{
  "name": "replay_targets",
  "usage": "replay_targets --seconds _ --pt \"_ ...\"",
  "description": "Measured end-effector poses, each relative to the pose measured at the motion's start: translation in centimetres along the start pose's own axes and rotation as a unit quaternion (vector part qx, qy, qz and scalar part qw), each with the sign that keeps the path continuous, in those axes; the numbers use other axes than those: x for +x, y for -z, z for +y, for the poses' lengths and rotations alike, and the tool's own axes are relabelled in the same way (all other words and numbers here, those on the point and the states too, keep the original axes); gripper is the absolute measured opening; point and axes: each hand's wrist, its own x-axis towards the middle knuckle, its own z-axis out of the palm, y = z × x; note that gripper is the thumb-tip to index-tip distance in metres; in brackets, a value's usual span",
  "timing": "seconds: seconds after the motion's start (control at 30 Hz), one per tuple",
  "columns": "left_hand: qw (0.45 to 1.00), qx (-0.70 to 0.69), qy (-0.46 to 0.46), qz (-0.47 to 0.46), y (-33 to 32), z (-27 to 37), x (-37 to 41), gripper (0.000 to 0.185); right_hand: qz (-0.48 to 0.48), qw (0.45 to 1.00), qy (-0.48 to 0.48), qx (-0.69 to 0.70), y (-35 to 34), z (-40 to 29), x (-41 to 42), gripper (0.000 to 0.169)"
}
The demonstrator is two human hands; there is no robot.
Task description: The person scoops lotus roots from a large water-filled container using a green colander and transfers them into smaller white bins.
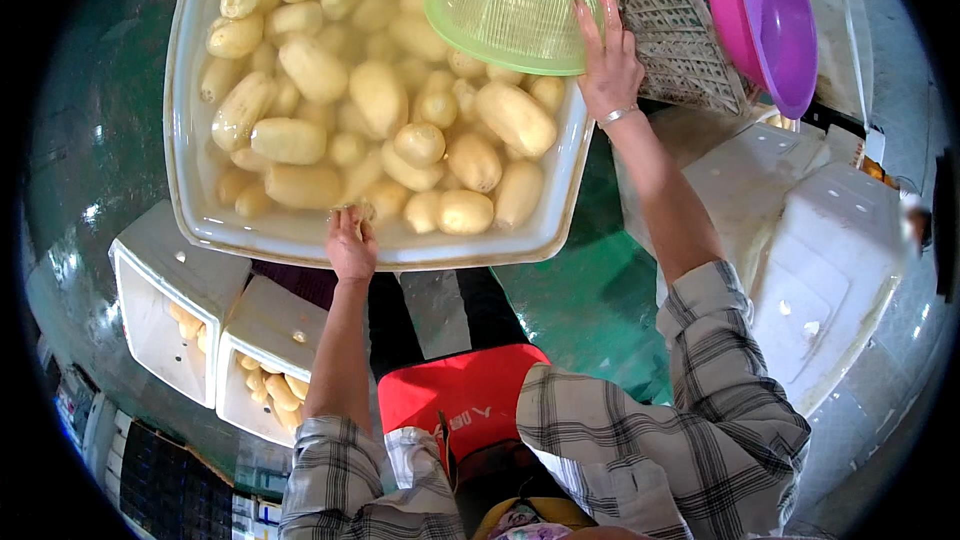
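A large white plastic tub (pixel 568 165) of cloudy water holds many peeled lotus root segments (pixel 313 69). At its near edge, left of the middle, my left hand (pixel 352 244) has its fingertips round a small pale piece, perhaps a lotus root end (pixel 365 213). A light green plastic basket (pixel 517 4) lies tilted, apparently upside down, over the tub's far right corner. My right hand (pixel 611 64) rests on its right side, fingers spread over the rim and wall.
White foam boxes with lotus roots stand at the lower left (pixel 169 326). Right of the tub are a grey plastic crate (pixel 667 22), pink and purple basins (pixel 784 22), and large white foam boxes (pixel 825 277). Green floor shows below the tub.
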Motion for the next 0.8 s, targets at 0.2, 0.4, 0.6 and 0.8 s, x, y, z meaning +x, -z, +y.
replay_targets --seconds 0.2,0.4,0.6,0.8 --pt "0.995 0.082 0.013 -0.059 0.3 1.1 -0.6 0.021 -0.037 0.996 0.038 0.067 4.1 2.8 5.5 0.083" --pt "0.995 0.095 -0.016 -0.039 0.5 1.2 -0.9 0.022 0.018 1.000 0.020 0.002 2.4 2.7 5.8 0.083" --pt "0.995 0.088 -0.010 -0.039 0.4 1.1 -0.9 0.021 0.024 1.000 -0.019 0.002 -1.3 1.1 1.4 0.082" --pt "0.995 0.090 -0.018 -0.025 0.3 1.4 -0.8 0.017 0.054 0.996 -0.021 0.064 -4.1 1.2 -1.3 0.089"
